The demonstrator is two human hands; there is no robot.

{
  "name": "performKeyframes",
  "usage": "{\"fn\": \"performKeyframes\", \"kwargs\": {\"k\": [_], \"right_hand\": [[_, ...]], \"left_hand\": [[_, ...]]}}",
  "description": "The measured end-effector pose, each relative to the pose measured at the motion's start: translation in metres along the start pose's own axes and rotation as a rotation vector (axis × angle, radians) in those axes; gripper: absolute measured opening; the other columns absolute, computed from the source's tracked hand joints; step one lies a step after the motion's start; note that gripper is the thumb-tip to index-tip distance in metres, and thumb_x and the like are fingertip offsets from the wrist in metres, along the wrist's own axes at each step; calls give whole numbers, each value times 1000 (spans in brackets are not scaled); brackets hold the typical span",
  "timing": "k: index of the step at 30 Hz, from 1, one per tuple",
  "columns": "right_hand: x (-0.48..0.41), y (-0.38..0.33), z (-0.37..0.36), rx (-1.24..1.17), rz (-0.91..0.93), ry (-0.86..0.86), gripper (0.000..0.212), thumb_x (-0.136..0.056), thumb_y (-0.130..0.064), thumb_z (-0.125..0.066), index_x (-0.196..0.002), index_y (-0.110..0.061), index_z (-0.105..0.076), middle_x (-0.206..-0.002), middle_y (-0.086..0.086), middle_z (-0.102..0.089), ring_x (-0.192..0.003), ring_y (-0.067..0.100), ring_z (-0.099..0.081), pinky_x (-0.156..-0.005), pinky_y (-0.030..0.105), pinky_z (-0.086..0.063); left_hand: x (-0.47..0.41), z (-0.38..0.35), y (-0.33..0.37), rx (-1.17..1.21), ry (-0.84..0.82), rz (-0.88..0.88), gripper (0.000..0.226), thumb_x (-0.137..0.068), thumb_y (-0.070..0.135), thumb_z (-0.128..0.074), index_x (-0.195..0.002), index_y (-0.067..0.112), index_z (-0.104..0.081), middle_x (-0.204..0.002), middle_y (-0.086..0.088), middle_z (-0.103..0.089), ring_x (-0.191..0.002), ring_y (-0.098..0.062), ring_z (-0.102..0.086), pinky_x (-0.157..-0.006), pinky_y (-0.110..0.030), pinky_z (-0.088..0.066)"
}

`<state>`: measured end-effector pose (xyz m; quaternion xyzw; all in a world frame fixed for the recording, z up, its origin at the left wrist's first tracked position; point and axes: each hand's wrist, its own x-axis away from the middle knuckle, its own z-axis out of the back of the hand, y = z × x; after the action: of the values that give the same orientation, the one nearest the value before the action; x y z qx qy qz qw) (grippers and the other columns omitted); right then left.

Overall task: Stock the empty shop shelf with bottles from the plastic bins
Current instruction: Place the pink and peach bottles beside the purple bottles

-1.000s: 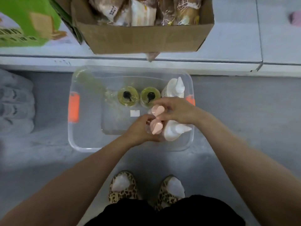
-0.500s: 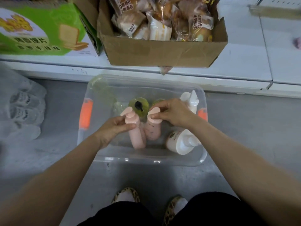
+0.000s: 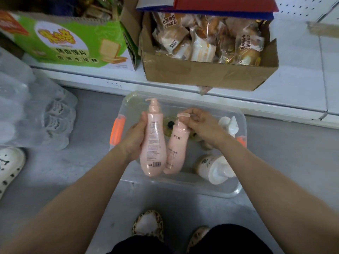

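Note:
A clear plastic bin (image 3: 183,186) with orange handles sits on the grey floor below the white shelf (image 3: 293,92). My left hand (image 3: 134,138) grips a pink pump bottle (image 3: 153,142) round its body, lifted above the bin. My right hand (image 3: 200,123) pinches the pump head of a second pink bottle (image 3: 177,149), also lifted. Inside the bin a white pump bottle (image 3: 213,168) lies tilted at the front right, another white bottle (image 3: 230,125) stands at the back right, and green-yellow bottles with black caps (image 3: 169,123) show between my hands.
On the shelf stand a brown cardboard box (image 3: 207,76) of packaged bread and a green snack carton (image 3: 73,43). A shrink-wrapped pack of bottles (image 3: 33,110) lies on the floor at left, with someone's white shoe (image 3: 9,164) beside it. My leopard-print slippers (image 3: 148,224) are below the bin.
Both hands have raised the two pink bottles out of the bin, from upright inside it to held above it. The camera has tilted up toward the shelf.

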<state>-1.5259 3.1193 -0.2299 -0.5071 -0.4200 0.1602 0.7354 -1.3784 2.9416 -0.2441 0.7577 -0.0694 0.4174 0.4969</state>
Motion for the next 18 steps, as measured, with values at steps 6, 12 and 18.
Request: {"fn": "performKeyframes", "kwargs": {"k": [6,12,18], "right_hand": [[63,-104,22,-230,-107,73,16,-93,-18,-70,-104,-8,-63,-105,24,-72,-91,27,-67,-84,41,-54],[152,-242,56,-206,-123,128,36,-93,-19,-71,-118,3,-58,-105,20,-75,-91,25,-72,-78,35,-57],[243,-388,84,-190,-74,216,30,-92,-23,-72,-111,-3,-61,-108,19,-74,-91,24,-70,-82,43,-57]], "left_hand": [[88,-29,73,123,92,138,64,-98,62,-37,-121,11,-68,-102,-19,-73,-95,-32,-71,-95,-52,-54],[206,-70,170,84,25,170,67,-96,65,-35,-99,12,-75,-102,-20,-75,-84,-30,-73,-68,-38,-60],[321,-108,279,57,-50,171,74,-92,71,-35,-83,13,-79,-90,-15,-77,-73,-27,-75,-59,-37,-61]]}}
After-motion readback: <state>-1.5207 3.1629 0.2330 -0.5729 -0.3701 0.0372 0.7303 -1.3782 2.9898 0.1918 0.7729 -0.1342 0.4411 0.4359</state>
